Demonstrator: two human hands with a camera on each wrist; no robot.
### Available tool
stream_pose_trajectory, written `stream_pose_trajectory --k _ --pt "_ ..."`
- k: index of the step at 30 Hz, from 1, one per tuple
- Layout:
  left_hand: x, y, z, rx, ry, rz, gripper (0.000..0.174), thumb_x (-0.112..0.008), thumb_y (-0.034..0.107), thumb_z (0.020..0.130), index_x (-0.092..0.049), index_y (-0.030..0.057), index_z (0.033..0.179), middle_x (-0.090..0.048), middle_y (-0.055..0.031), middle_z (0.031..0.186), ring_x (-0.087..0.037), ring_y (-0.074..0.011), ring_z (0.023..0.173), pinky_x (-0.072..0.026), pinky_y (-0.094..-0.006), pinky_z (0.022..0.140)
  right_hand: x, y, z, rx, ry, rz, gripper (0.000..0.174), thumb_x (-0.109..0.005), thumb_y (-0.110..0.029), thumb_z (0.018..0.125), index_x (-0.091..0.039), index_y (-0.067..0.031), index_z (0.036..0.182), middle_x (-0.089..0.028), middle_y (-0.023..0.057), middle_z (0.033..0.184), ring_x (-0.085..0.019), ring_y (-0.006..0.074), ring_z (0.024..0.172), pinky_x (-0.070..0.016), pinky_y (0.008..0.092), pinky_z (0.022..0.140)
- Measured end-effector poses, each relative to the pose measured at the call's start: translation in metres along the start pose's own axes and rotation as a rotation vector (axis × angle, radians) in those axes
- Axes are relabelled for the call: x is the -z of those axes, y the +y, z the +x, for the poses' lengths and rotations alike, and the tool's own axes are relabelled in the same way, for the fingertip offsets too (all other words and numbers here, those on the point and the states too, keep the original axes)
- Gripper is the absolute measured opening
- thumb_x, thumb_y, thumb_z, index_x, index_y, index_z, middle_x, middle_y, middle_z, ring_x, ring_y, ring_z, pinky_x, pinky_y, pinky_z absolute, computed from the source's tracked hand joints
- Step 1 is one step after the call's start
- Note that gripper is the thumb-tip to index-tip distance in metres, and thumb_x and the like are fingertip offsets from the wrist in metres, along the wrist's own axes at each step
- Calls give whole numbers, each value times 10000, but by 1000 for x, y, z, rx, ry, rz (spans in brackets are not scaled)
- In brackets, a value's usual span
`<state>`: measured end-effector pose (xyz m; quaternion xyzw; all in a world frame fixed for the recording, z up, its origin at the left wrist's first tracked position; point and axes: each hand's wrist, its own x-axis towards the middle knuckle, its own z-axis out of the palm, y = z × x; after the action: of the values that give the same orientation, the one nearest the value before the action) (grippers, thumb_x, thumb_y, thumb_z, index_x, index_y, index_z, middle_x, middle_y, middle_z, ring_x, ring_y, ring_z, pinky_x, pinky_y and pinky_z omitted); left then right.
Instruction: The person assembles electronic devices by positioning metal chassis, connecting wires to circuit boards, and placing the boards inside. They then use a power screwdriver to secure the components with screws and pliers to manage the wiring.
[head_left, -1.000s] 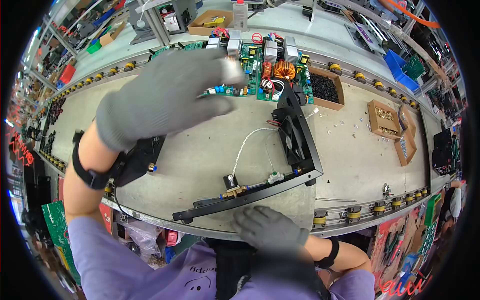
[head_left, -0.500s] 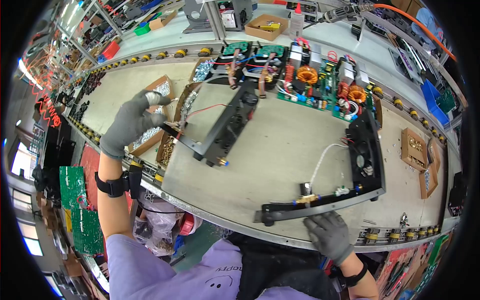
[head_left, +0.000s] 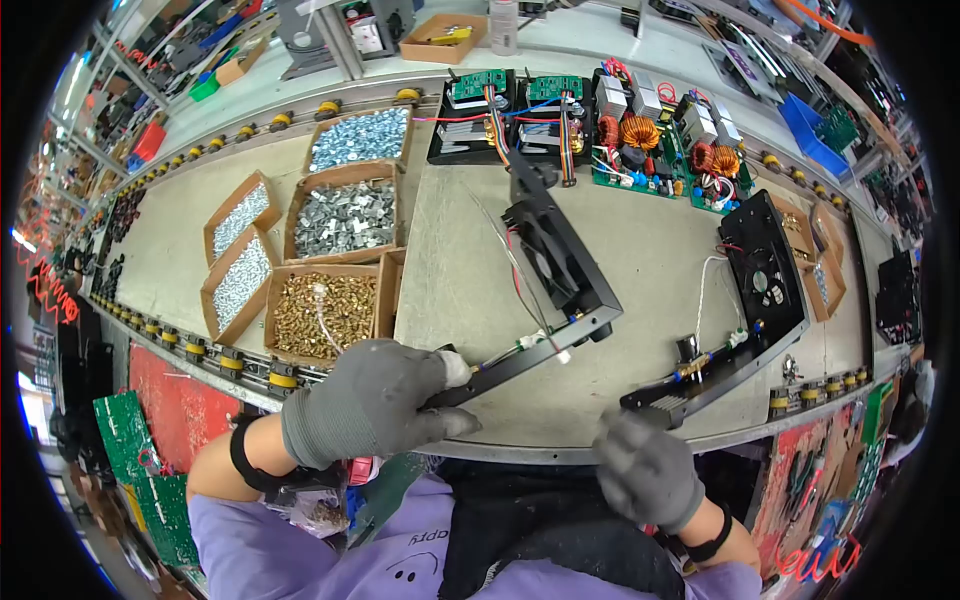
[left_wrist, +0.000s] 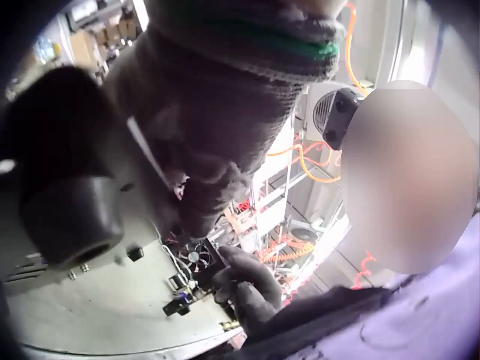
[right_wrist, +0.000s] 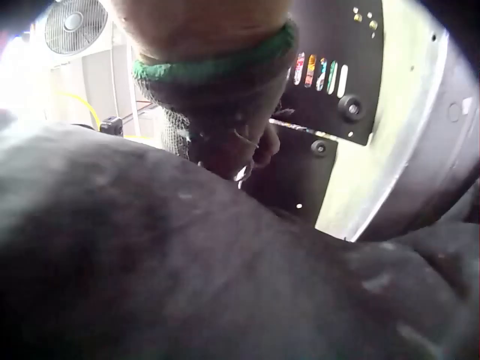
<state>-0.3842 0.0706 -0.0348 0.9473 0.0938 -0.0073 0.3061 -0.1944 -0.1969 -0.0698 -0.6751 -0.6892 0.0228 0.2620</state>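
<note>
My gloved left hand grips the near end of a black metal chassis panel that carries a fan and loose wires. Fingers and thumb lie on either side of that end. Further right on the bench stands a similar black fan chassis, with a brass fitting on its low front arm. My gloved right hand is at the near end of this second chassis, fingers loosely bent. In the right wrist view, a slotted black panel lies beyond the glove.
Cardboard boxes of brass fittings, metal clips and small screws stand at left. Circuit boards and black units with ribbon cables line the back. Rollers edge the bench.
My left hand reached left, took the end of the left chassis, and brought it right and nearer to me. The other chassis has shifted right; my right hand moved along its near end.
</note>
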Motion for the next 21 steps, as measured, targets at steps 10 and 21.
stream_pose_trajectory --k 10,21 --pt "-22 17 141 149 -350 -1127 486 -497 360 988 -555 5 1315 -580 -51 979 -503 -80 720 -540 -249 712 41 12 58 -230 123 -326 565 -724 -196 747 -549 -76 1270 -513 172 1302 -564 328 990 -474 438 821" --pt "-16 -26 145 329 -317 -1133 395 -542 267 993 -561 -48 1233 -632 -70 843 -561 -105 573 -508 -254 548 38 31 63 -326 -106 -310 499 -760 -258 706 -596 -122 1157 -559 79 1084 -599 279 899 -499 399 717"
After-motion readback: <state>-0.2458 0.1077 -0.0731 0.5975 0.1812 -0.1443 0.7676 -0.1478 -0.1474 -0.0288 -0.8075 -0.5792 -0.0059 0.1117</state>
